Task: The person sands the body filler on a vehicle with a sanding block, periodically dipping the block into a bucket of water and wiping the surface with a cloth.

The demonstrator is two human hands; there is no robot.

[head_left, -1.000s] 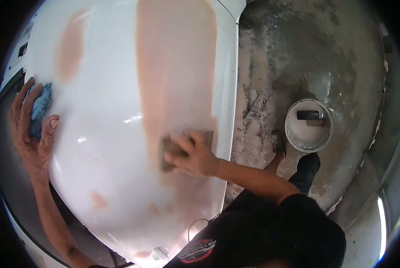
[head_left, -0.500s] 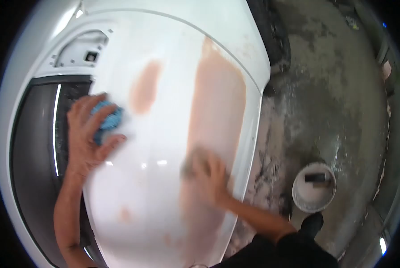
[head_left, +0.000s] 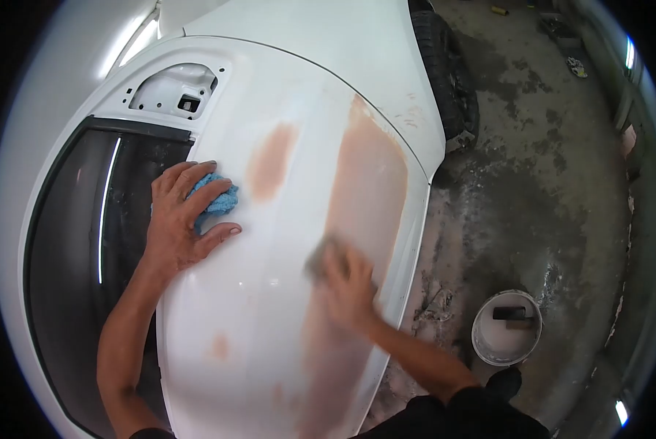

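A white car door panel (head_left: 247, 256) bears a long pinkish-brown patch (head_left: 368, 175) along its right part and a smaller oval patch (head_left: 272, 161) near the upper middle. At the window edge, my left hand (head_left: 181, 219) is curled round a crumpled blue cloth (head_left: 218, 199) on the panel. My right hand (head_left: 348, 287), blurred by motion, presses a dark grey pad (head_left: 318, 262) flat on the left side of the long patch. Fainter brown spots (head_left: 218, 345) show lower down.
The dark window (head_left: 86, 249) lies at the left. A white bucket (head_left: 505, 351) with dark and brown blocks in it stands on the wet floor (head_left: 533, 197) at the right, near a dark shoe (head_left: 505, 382). A tyre (head_left: 445, 80) is at the top.
The view has shifted, so the door and my left hand with the cloth appear farther right. My right hand and the pad remain on the long patch, slightly lower relative to it.
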